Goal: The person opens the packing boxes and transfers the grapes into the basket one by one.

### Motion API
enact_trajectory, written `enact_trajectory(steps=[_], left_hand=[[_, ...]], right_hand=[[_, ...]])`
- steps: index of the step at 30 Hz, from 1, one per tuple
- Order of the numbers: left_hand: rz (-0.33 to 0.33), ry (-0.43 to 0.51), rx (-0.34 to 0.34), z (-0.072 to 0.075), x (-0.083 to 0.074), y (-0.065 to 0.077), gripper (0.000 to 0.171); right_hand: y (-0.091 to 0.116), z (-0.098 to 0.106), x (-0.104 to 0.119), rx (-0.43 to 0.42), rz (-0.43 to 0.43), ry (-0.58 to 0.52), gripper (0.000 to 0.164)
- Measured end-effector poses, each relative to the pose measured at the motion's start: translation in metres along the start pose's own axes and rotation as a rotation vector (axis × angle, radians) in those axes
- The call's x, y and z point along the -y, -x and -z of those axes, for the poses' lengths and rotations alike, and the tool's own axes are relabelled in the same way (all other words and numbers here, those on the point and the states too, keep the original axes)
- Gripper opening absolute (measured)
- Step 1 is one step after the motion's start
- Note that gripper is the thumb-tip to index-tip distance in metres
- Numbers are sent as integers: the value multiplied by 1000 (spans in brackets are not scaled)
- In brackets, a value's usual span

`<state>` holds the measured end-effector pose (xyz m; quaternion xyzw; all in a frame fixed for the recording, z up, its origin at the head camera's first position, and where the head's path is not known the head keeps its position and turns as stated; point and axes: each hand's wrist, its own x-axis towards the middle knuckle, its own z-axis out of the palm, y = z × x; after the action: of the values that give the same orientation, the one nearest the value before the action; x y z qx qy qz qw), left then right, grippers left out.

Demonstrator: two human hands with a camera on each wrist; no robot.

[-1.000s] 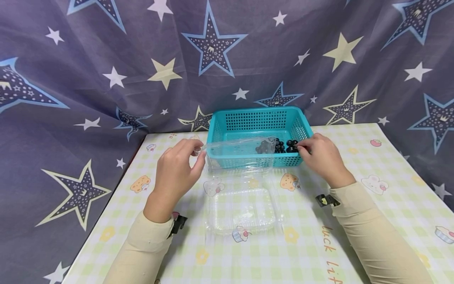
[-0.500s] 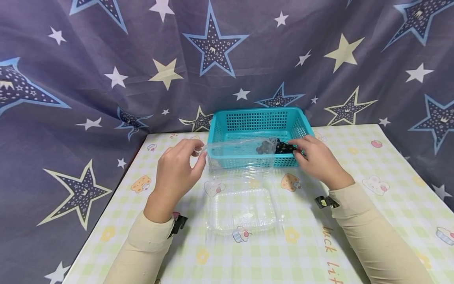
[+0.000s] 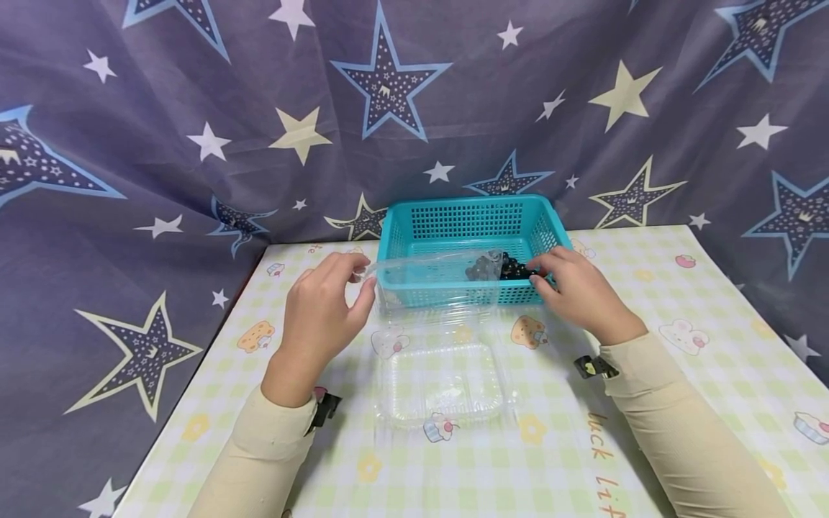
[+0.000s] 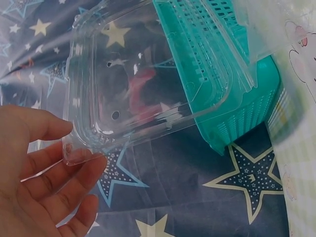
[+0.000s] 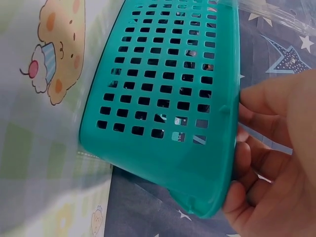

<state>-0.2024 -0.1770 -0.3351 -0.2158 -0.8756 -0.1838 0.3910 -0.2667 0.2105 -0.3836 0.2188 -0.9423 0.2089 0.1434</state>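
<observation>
A clear plastic clamshell container (image 3: 447, 385) stands unfolded on the table, its base lying flat and its lid tilted up in front of the basket. My left hand (image 3: 327, 302) pinches the lid's left corner between thumb and fingers, as the left wrist view shows at the lid's rim (image 4: 148, 136). Behind it sits a turquoise plastic basket (image 3: 466, 203) with a bunch of black grapes (image 3: 514, 269) at its front right. My right hand (image 3: 576, 291) reaches over the basket's right front corner, fingertips at the grapes. In the right wrist view, the basket wall hides what the fingertips touch.
A checked tablecloth (image 3: 550, 475) with cartoon prints covers the table. Close behind the basket hangs a dark star-patterned curtain (image 3: 252, 79), which also runs along both sides. The raised lid overlaps the basket's front left part in the head view.
My right hand has moved slightly left from the basket's right edge, and its fingers now cover the rightmost grapes. The left hand and the lid keep their place.
</observation>
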Motion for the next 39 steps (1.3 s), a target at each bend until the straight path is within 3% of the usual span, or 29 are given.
enact_trajectory(steps=[39], left_hand=[[-10,36,-23,-2,0,-3,31]], right_hand=[[3,1,-1,-5,32,36,21]])
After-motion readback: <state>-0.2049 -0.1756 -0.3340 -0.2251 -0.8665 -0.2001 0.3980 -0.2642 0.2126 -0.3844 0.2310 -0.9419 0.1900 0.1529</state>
